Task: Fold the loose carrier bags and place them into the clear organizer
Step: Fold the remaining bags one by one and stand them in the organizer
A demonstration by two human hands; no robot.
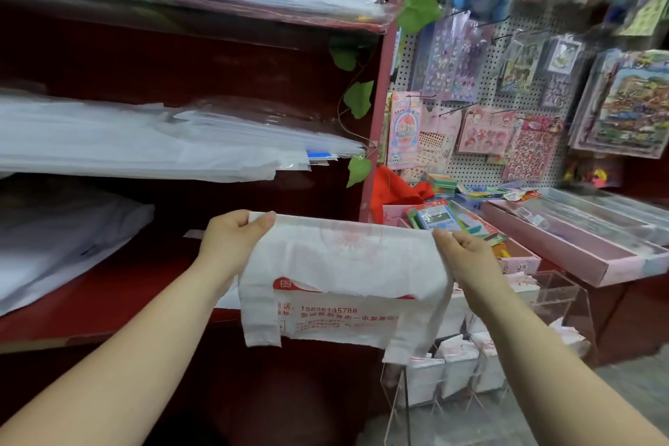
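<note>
**A:** How far along is this?

**B:** The carrier bag [344, 264] is hanging doubled over once, with its handles dangling below the fingers [266, 219]. The left hand [231, 239] and right hand [467, 253] are each pinching one end of the top fold, clamped on the plastic.

**A:** And the organizer?

**B:** The clear organizer [402, 391] is sitting below the right fingers, already holding folded bags [456, 369]. I'd judge this one is only half folded, so more folds and the placing are still waiting. White piles are lying on the shelf [108, 286] left of the fingers, but I cannot tell whether they are bags.
</note>
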